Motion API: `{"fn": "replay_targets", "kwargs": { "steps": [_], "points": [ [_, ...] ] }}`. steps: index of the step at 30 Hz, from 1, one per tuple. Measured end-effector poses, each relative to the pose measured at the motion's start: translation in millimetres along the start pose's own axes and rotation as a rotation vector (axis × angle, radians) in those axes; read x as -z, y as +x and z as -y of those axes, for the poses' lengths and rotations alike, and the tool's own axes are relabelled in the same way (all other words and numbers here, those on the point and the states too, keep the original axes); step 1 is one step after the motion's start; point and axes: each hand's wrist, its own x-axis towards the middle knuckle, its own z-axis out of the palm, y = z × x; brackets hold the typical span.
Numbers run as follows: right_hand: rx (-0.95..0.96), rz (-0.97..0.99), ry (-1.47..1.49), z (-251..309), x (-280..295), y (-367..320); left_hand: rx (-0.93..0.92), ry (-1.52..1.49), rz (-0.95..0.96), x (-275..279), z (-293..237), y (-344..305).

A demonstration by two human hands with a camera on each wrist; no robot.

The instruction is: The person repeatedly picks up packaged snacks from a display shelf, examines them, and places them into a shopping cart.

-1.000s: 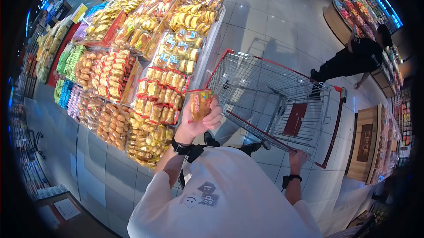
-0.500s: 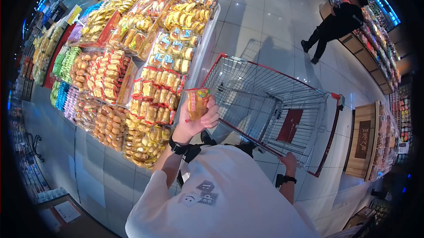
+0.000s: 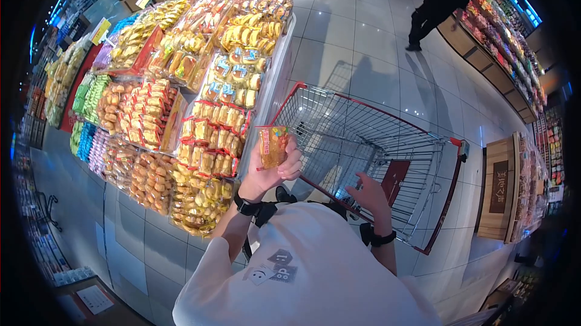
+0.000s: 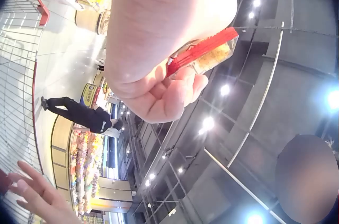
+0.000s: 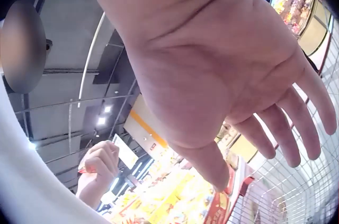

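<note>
My left hand (image 3: 259,176) holds up a clear-wrapped pastry packet (image 3: 274,146) in the head view. Its thumb and curled fingers grip the packet's lower part and side. Golden-brown contents and printed lettering show through the front, and the left wrist view shows its red sealed edge (image 4: 204,49). Over the near side of the shopping cart (image 3: 363,104), my right hand (image 3: 370,197) is raised with nothing in it. The right wrist view shows its fingers (image 5: 278,134) straight and spread.
A slanted display of packaged breads (image 3: 151,111) fills the left, its edge close to the cart. A person in black (image 3: 440,0) stands by a snack shelf (image 3: 496,41) at the upper right. A wooden stand (image 3: 497,187) is at the right.
My right hand has let go of the cart's near rail and moved left and up, its fingers spreading. My left hand keeps holding the packet. The person in black has walked farther off.
</note>
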Motion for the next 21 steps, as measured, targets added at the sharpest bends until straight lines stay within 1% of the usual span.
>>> {"fn": "replay_targets", "kwargs": {
  "steps": [1,2,4,5,6,7,8,9,10,11,12,13,14,16,17,19,20,21],
  "points": [
    [0.084,-0.021,0.018,10,0,0,-0.006,0.022,-0.038,-3,0,1],
    [0.083,-0.028,0.021,22,3,-3,-0.001,0.026,-0.034,-1,-1,3],
    [0.139,0.124,0.104,49,12,-9,0.029,0.139,-0.084,13,0,6],
    [0.141,0.123,0.104,51,11,-8,0.006,0.281,-0.113,21,4,7],
    [0.208,0.221,0.239,53,9,-6,0.001,0.282,-0.113,24,10,9],
    [0.274,0.322,0.372,55,7,-4,0.012,0.555,-0.296,25,18,13],
    [0.276,0.329,0.366,59,6,-4,0.025,0.823,-0.482,27,23,14],
    [0.29,0.393,0.541,65,5,-4,0.159,0.884,-0.482,30,22,10],
    [0.3,0.456,0.717,69,4,-4,0.152,0.878,-0.489,32,25,9],
    [0.302,0.464,0.71,72,1,-1,0.222,0.983,-0.478,32,31,10],
    [0.198,0.497,0.878,74,-3,3,0.294,1.089,-0.464,33,37,12],
    [0.09,0.528,1.043,76,-5,6,0.239,1.137,-0.415,44,46,13],
    [0.091,0.536,1.036,81,-4,7,0.233,1.134,-0.423,53,53,12],
    [0.166,0.403,0.982,90,-1,7,0.004,1.369,-0.17,51,58,9],
    [0.162,0.413,0.979,90,-3,9,0.069,1.321,-0.166,50,56,6],
    [0.221,0.301,0.945,81,-7,18,0.077,1.342,-0.173,44,50,2],
    [0.217,0.309,0.947,75,-9,23,0.085,1.369,-0.167,42,46,-1],
    [0.205,0.29,0.95,68,-10,29,0.079,1.38,-0.203,37,41,-4]
  ]
}}
